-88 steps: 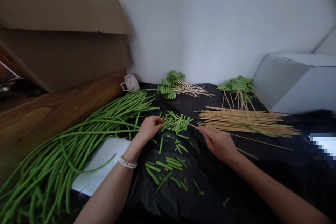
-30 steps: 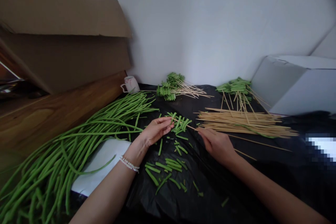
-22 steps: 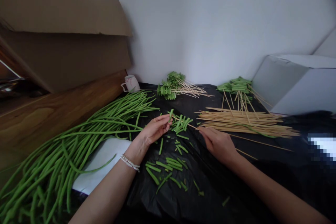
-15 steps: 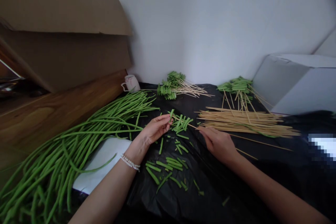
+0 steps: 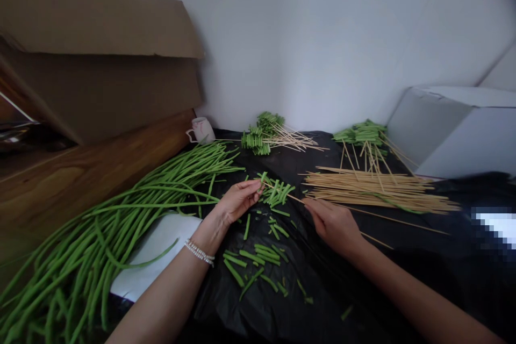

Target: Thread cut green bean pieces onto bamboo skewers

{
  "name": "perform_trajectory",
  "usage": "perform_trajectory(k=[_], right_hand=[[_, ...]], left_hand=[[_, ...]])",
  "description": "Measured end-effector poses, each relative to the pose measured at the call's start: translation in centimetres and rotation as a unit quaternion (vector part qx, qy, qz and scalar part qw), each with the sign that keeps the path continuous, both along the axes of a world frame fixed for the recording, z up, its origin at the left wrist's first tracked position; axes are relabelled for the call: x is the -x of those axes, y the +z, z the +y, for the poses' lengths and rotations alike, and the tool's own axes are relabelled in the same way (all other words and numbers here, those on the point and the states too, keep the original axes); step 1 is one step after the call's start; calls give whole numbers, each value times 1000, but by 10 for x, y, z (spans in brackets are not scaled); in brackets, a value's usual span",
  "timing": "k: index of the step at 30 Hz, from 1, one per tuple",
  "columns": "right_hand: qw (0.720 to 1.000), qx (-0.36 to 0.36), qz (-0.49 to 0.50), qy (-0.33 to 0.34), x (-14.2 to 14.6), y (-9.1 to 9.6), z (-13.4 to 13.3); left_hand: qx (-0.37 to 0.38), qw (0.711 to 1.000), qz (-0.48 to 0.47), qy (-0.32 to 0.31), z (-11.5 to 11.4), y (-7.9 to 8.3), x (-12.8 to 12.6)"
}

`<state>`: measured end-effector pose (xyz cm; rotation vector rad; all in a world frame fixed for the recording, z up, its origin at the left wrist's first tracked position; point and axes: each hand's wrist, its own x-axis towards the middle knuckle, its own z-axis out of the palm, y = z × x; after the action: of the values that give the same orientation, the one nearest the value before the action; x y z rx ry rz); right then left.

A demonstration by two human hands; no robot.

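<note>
My left hand (image 5: pixel 242 198), with a beaded bracelet at the wrist, pinches a short cut piece of long bean (image 5: pixel 263 178) at the tip of a bamboo skewer (image 5: pixel 295 199). The skewer's other end is in the closed fingers of my right hand (image 5: pixel 332 223). Behind and beneath the skewer lies a small heap of cut bean pieces (image 5: pixel 278 193). More loose pieces (image 5: pixel 266 253) are scattered on the black plastic sheet (image 5: pixel 318 306) between my forearms. Whether the skewer's point has pierced the bean is too small to tell.
Whole long beans (image 5: pixel 133 209) spread along the left, partly over a white sheet (image 5: pixel 149 247). Bare skewers (image 5: pixel 379 188) lie in a pile at right. Bean-loaded skewers (image 5: pixel 258 137) rest by the wall, with another stack (image 5: pixel 365 131) near a white box (image 5: pixel 439 129). A mug (image 5: pixel 201 130) and cardboard box (image 5: pixel 121 80) stand left.
Both hands stay almost where they were, still holding the skewer and bean piece. The view has shifted very slightly.
</note>
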<state>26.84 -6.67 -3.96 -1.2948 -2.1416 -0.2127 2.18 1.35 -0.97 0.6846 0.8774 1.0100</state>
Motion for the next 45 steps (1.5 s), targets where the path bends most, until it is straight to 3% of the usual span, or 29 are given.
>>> perform_trajectory(k=[9,16,24,27,30,32,34,39,41,45], right_hand=[[1000,17,3,-4,1,-1,-1],[1000,24,12,8,2,-2,-2],[999,30,19,20,6,1,-3],[1000,12,18,20,4,2,-1],[1000,-7,21,8,0,0,2],[1000,-18,21,-6,-3,-1,3],[999,-25,17,-13,-5,-2,4],[999,-34,1,-4,-4,0,3],[999,-41,-3,-2,-3,0,3],[999,-46,-5,-5,-3,-1,4]], left_hand=[[-7,1000,2,5,-1,-2,-1],[-29,998,-2,-54,-2,-11,-1],[-44,996,56,-52,-10,-9,-10],[-95,990,101,-36,-6,-2,-4],[-193,953,229,43,5,8,15],[-246,906,329,106,14,13,34],[-278,853,422,128,21,15,52],[-255,737,622,78,25,13,75],[-247,714,653,59,24,11,72],[-276,702,657,13,20,11,60]])
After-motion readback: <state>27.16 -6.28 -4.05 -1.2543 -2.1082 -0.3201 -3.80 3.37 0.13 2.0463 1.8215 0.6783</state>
